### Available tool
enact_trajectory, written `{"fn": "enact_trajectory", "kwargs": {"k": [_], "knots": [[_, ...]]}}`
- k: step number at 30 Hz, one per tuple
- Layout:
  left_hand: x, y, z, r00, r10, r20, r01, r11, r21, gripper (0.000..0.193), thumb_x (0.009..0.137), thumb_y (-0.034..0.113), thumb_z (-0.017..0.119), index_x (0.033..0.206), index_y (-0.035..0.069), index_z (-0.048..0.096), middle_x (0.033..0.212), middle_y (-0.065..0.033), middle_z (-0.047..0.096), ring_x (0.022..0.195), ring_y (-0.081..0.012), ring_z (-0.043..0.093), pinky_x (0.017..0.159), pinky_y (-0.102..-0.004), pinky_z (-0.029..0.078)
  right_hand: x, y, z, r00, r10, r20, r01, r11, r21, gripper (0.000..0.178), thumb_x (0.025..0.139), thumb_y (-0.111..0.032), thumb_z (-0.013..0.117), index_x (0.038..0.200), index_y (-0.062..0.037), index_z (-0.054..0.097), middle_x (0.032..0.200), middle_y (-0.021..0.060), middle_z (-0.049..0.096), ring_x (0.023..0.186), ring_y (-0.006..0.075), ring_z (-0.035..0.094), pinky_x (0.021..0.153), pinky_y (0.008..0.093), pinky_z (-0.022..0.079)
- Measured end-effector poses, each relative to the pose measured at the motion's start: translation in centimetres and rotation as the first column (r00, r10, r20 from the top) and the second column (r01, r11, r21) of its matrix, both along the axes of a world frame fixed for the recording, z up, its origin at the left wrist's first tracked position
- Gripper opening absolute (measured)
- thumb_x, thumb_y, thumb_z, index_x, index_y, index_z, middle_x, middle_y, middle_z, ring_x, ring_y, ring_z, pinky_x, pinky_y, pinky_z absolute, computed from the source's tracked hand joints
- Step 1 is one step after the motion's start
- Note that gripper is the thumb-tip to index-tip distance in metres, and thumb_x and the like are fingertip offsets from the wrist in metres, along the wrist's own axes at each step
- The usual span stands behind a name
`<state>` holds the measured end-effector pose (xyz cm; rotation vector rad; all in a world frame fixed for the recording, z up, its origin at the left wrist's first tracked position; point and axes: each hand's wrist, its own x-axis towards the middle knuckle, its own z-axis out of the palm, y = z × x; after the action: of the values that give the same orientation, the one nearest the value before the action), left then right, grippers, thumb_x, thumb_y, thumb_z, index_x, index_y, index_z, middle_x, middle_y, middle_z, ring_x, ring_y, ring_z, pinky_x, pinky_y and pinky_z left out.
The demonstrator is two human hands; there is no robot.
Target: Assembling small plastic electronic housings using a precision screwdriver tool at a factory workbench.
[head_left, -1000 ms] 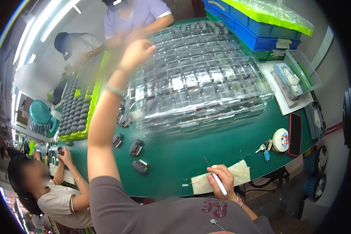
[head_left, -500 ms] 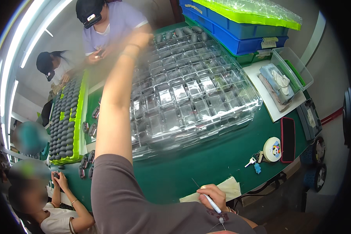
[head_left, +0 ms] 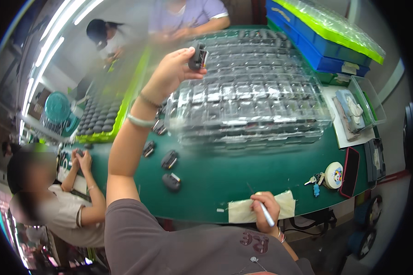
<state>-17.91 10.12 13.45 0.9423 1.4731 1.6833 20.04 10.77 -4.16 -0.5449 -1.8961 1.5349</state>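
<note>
My left hand (head_left: 170, 75) is raised over the left edge of the clear trays, closed on a dark oval plastic casing (head_left: 197, 57). The casing's opened side shows some inner parts. Low on the right, my right hand (head_left: 266, 208) grips a thin pointed tool with a white handle (head_left: 267, 216), over a cream cloth (head_left: 287, 205) at the table's front edge. Several similar dark casings lie loose left of centre, among them one nearest me (head_left: 171, 182) and another (head_left: 169, 159) just beyond it.
Stacked clear compartment trays (head_left: 252, 120) fill the middle of the green table (head_left: 206, 183). A lime tray (head_left: 106, 136) of dark ovals stands left. Blue crates (head_left: 335, 54) rise at back right. Keys (head_left: 313, 179) and a red-edged phone (head_left: 350, 172) lie right. Other people work at left and far side.
My left hand has drawn back from the far end of the trays and now shows a dark casing in it. My right hand still holds the pointed tool. The view has shifted.
</note>
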Motion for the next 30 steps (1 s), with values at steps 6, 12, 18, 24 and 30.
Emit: {"fn": "enact_trajectory", "kwargs": {"k": [6, 12, 18, 24, 30], "knots": [[9.0, -9.2, -3.3, 0.985, 0.023, 0.169, -0.024, 1.000, -0.001, 0.031, 0.094, 0.024, 0.043, 0.119, 0.007, 0.046, 0.082, -0.0024, 0.057, 0.064, -0.0101, 0.053, 0.051, -0.0230, 0.045, -1.1, 0.8, 2.5, 0.989, 0.022, -0.150, -0.067, 0.950, -0.305, 0.016, 0.086, -0.009, 0.048, 0.089, 0.0033, 0.057, 0.083, 0.0113, 0.056, 0.065, 0.0140, 0.053, 0.060, 0.0255, 0.045], [14.7, -9.9, -8.0, 0.929, -0.050, 0.365, 0.051, 0.999, 0.008, 0.040, 0.092, 0.026, 0.047, 0.123, 0.001, 0.042, 0.087, -0.0042, 0.055, 0.060, -0.0096, 0.049, 0.050, -0.0235, 0.045, -5.0, 3.8, 6.3, 0.888, 0.076, -0.453, -0.212, 0.943, -0.258, 0.015, 0.087, -0.010, 0.052, 0.082, 0.0033, 0.056, 0.073, 0.0117, 0.058, 0.058, 0.0153, 0.054, 0.053, 0.0257, 0.045], [16.6, -8.7, -10.8, 0.996, -0.086, 0.039, 0.089, 0.992, -0.091, 0.048, 0.075, 0.003, 0.068, 0.119, 0.002, 0.047, 0.095, -0.0037, 0.055, 0.077, -0.0074, 0.054, 0.063, -0.0218, 0.050, -6.8, 4.8, 5.2, 0.900, 0.100, -0.425, -0.265, 0.898, -0.351, 0.027, 0.088, -0.016, 0.052, 0.072, 0.0053, 0.057, 0.067, 0.0126, 0.057, 0.055, 0.0173, 0.055, 0.048, 0.0268, 0.043], [16.8, -9.1, -12.4, 0.995, -0.101, 0.005, 0.101, 0.994, -0.030, 0.049, 0.074, 0.000, 0.068, 0.119, 0.002, 0.049, 0.104, -0.0064, 0.056, 0.086, -0.0095, 0.054, 0.078, -0.0245, 0.048, -7.0, 4.7, 4.6, 0.938, 0.115, -0.326, -0.243, 0.891, -0.384, 0.036, 0.089, -0.019, 0.049, 0.065, 0.0055, 0.057, 0.059, 0.0123, 0.056, 0.049, 0.0172, 0.053, 0.045, 0.0267, 0.041], [16.7, -9.1, -12.3, 0.992, -0.106, 0.064, 0.110, 0.992, -0.059, 0.053, 0.071, -0.002, 0.069, 0.121, 0.000, 0.048, 0.106, -0.0067, 0.055, 0.094, -0.0110, 0.054, 0.081, -0.0250, 0.046, -7.3, 4.4, 4.6, 0.963, 0.119, -0.243, -0.198, 0.922, -0.332, 0.036, 0.089, -0.019, 0.048, 0.065, 0.0049, 0.057, 0.059, 0.0124, 0.055, 0.049, 0.0167, 0.052, 0.043, 0.0257, 0.041]]}}
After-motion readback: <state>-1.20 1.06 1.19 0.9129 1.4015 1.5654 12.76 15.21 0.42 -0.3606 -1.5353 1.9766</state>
